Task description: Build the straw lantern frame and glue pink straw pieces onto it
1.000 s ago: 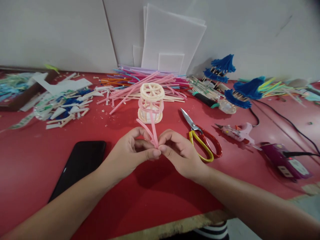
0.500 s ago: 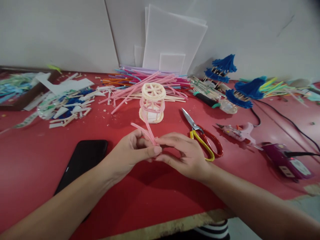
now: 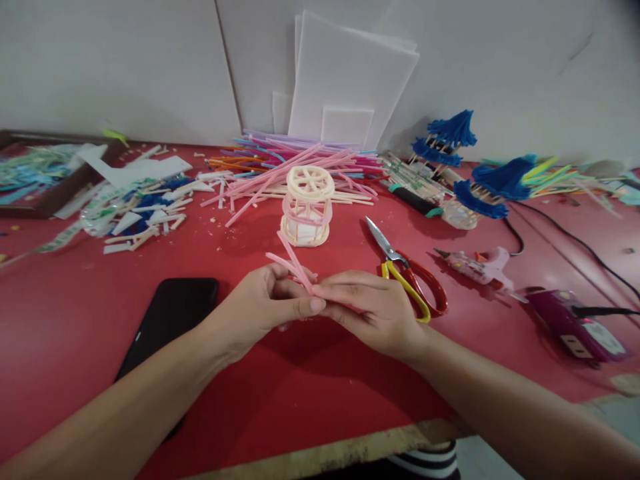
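Note:
Pink pipe cleaners (image 3: 299, 271) are pinched in front of me, two ends sticking up to the upper left in a narrow V. My left hand (image 3: 267, 300) is closed on them, thumb pressed near the point where they meet. From the other side my right hand (image 3: 377, 308) grips the same pink pieces with fingertips together; its fingers hide the lower part. Just beyond the hands stands a small round cage-like frame (image 3: 309, 179) of cream sticks, with a spoked top and a pink band round its middle.
Scissors (image 3: 393, 255) lie right of my hands, a pink glue gun (image 3: 480, 267) and purple power socket (image 3: 575, 323) farther right. A black phone (image 3: 173, 320) is at left. Behind are piled pipe cleaners (image 3: 260, 160), scraps (image 3: 145, 213) and blue-roofed models (image 3: 500, 180).
Both hands stay closed on the pink pipe cleaners, with slight shifts of the fingers. My right fingers lie a little flatter. The whole view has shifted slightly.

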A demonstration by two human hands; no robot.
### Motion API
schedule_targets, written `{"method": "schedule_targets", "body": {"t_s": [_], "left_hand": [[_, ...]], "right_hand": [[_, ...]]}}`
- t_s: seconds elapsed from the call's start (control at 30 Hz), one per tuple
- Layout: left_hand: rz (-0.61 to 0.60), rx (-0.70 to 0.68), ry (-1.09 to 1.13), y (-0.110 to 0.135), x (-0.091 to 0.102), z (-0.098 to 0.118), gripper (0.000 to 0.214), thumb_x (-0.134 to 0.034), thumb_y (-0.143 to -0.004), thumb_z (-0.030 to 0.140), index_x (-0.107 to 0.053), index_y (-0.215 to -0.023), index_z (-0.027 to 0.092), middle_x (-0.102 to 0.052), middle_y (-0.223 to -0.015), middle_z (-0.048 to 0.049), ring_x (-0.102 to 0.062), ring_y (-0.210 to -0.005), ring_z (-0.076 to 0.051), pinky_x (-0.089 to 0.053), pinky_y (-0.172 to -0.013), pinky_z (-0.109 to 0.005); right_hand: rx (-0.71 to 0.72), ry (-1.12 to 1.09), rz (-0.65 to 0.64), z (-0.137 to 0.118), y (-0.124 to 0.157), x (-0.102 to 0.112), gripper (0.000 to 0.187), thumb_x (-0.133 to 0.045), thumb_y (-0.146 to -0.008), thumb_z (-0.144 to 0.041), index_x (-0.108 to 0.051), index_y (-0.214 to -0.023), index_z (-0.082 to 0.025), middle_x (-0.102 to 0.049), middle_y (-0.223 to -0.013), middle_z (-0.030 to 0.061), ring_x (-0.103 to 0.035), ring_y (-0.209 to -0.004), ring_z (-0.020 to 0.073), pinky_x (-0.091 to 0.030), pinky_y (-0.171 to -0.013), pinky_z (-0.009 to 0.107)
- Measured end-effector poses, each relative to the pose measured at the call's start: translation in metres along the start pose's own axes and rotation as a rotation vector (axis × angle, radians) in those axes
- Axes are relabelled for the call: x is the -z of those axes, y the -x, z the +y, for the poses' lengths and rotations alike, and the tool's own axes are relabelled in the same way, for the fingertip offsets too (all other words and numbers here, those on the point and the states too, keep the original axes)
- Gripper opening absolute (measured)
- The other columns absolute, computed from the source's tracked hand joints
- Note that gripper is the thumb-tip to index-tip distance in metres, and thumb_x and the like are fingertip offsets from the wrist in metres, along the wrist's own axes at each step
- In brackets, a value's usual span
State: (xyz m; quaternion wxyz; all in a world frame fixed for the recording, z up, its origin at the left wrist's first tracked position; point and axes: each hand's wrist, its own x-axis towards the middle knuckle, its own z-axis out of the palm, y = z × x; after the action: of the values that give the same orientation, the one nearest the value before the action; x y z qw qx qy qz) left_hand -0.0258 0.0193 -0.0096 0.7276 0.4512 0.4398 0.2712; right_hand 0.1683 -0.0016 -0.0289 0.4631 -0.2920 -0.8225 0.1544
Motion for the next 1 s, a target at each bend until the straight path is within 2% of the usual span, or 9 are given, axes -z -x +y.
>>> {"method": "schedule_targets", "body": {"t_s": [0.13,0.23,0.47,0.57,0.67,0.87,1.0], "left_hand": [[0.006,-0.028,0.015,-0.001,0.000,-0.001,0.036,-0.086,-0.058,0.014,-0.057,-0.079,0.016,-0.063,-0.058,0.0075,-0.051,-0.055,-0.005,-0.036,-0.052,-0.015],[0.013,-0.043,0.033,-0.002,0.000,-0.002,0.032,-0.086,-0.059,0.015,-0.059,-0.076,0.015,-0.064,-0.059,0.0065,-0.051,-0.053,-0.004,-0.037,-0.050,-0.016],[0.029,-0.061,0.210,-0.003,-0.006,-0.001,0.031,-0.087,-0.058,0.014,-0.061,-0.075,0.015,-0.062,-0.054,0.0076,-0.051,-0.050,-0.003,-0.039,-0.051,-0.014],[0.052,-0.063,0.245,-0.003,-0.008,-0.001,0.031,-0.088,-0.059,0.017,-0.060,-0.074,0.015,-0.063,-0.055,0.0070,-0.051,-0.051,-0.003,-0.039,-0.051,-0.014],[0.063,-0.046,0.252,-0.004,-0.008,-0.002,0.034,-0.089,-0.057,0.018,-0.060,-0.074,0.016,-0.064,-0.057,0.0064,-0.053,-0.052,-0.004,-0.039,-0.052,-0.015],[0.056,-0.001,0.282,-0.004,-0.007,-0.003,0.036,-0.089,-0.055,0.016,-0.059,-0.075,0.016,-0.062,-0.056,0.0077,-0.053,-0.052,-0.004,-0.041,-0.053,-0.015],[0.045,0.036,0.311,-0.004,-0.007,-0.002,0.040,-0.090,-0.056,0.019,-0.060,-0.082,0.016,-0.065,-0.063,0.0059,-0.059,-0.061,-0.005,-0.047,-0.063,-0.017]], "right_hand": [[-0.037,0.010,0.061,-0.003,0.001,-0.002,0.021,-0.066,-0.085,-0.011,-0.073,-0.104,-0.016,-0.078,-0.093,0.0074,-0.074,-0.087,0.0145,-0.062,-0.082,0.023],[-0.078,0.008,0.113,-0.005,0.002,-0.003,0.021,-0.068,-0.083,-0.010,-0.075,-0.102,-0.019,-0.078,-0.092,0.0062,-0.075,-0.082,0.0147,-0.063,-0.079,0.023],[-0.097,0.030,0.077,-0.010,0.000,-0.004,0.032,-0.061,-0.087,-0.008,-0.071,-0.115,-0.019,-0.074,-0.111,0.0097,-0.072,-0.100,0.0189,-0.062,-0.089,0.032],[-0.120,0.064,0.131,-0.013,0.000,-0.004,0.029,-0.063,-0.086,-0.008,-0.073,-0.109,-0.021,-0.076,-0.105,0.0072,-0.074,-0.095,0.0179,-0.063,-0.086,0.030],[-0.133,0.089,0.166,-0.015,-0.001,-0.003,0.021,-0.065,-0.083,-0.007,-0.075,-0.098,-0.018,-0.078,-0.096,0.0080,-0.075,-0.087,0.0163,-0.063,-0.082,0.025],[-0.055,0.145,0.145,-0.013,-0.002,-0.003,0.012,-0.065,-0.083,-0.008,-0.071,-0.089,-0.017,-0.075,-0.089,0.0075,-0.072,-0.082,0.0145,-0.061,-0.079,0.025],[0.033,0.118,0.085,-0.014,0.000,-0.002,0.011,-0.061,-0.086,-0.008,-0.065,-0.091,-0.017,-0.070,-0.091,0.0082,-0.067,-0.089,0.0153,-0.057,-0.082,0.028]]}}
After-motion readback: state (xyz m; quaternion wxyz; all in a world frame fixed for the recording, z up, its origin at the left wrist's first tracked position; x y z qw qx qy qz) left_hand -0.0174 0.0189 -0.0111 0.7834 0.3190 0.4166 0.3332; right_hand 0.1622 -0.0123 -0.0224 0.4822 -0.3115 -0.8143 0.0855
